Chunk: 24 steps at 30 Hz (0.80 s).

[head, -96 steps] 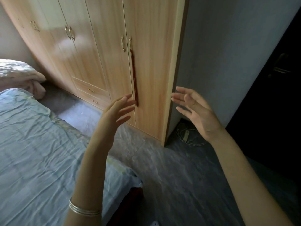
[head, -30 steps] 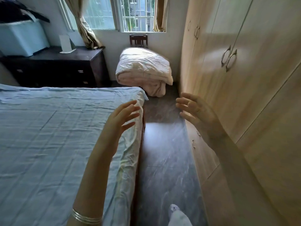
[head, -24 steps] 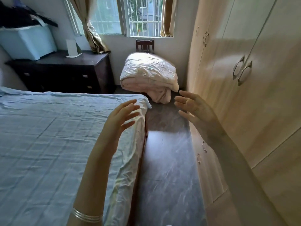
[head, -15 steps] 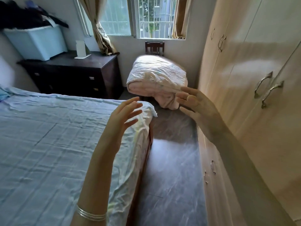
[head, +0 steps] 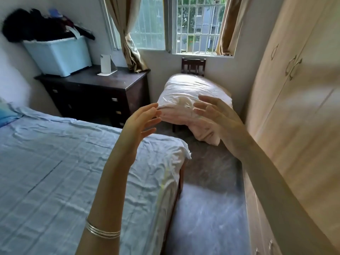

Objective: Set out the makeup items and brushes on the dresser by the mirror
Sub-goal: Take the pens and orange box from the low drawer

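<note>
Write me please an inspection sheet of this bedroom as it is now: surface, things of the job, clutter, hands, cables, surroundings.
Surface: dark dresser, top partly bare.
Job's things: no makeup items or brushes seen; small white stand on the dresser, mirror uncertain.
Clutter: light blue storage bin on the dresser, dark clothes heaped on it.
Hands: left hand and right hand raised, fingers spread, holding nothing.
Cables: nothing seen.
Surroundings: bed, folded quilt on a chair, wardrobe, barred window.

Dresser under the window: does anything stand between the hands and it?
Yes. The bed's far corner lies between the open, empty left hand and right hand and the dresser. The floor strip beside the bed looks clear.
</note>
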{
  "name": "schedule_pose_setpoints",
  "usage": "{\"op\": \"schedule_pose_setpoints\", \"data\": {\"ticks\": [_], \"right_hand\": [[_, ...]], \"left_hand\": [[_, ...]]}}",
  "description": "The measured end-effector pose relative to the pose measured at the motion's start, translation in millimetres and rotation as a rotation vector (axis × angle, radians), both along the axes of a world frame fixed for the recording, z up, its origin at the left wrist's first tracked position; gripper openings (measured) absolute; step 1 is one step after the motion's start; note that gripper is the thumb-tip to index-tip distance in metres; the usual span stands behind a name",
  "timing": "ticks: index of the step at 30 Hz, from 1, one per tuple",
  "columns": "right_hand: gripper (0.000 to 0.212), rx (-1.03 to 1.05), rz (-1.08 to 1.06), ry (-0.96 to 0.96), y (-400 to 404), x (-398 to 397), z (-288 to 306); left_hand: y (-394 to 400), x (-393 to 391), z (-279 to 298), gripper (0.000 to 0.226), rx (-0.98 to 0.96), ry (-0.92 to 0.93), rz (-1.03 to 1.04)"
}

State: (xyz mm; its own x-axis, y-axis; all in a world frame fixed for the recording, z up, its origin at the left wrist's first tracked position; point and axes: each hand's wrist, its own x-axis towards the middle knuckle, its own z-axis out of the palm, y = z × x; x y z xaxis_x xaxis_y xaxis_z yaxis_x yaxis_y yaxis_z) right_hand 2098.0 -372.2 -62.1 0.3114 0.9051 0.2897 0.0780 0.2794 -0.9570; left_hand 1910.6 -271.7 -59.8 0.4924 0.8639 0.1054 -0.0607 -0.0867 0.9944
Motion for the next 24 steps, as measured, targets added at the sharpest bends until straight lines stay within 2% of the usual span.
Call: {"op": "schedule_pose_setpoints", "data": {"ticks": [3, 7, 18, 21, 24], "right_hand": [[0.070, 0.001, -0.007, -0.017, 52.9, 26.2, 6.9], [0.065, -0.012, 0.002, -0.011, 109.5, 61.6, 4.1], [0.046, -0.042, 0.079, -0.019, 250.1, 193.1, -18.1], [0.048, -0.037, 0.100, 0.036, 289.3, 242.9, -11.3], [0.053, -0.029, 0.141, -0.003, 327.6, 293.0, -2.0]], "left_hand": [[51.6, 30.2, 9.0, 0.026, 0.006, -0.001, -0.011], [106.8, 64.0, 11.2, 0.041, -0.016, 0.001, -0.002], [231.9, 179.3, -11.6, 0.045, -0.017, 0.021, 0.068], [265.3, 229.4, -11.0, 0.040, -0.042, 0.006, 0.115], [298.9, 278.5, -3.2, 0.041, -0.062, -0.004, 0.156]]}}
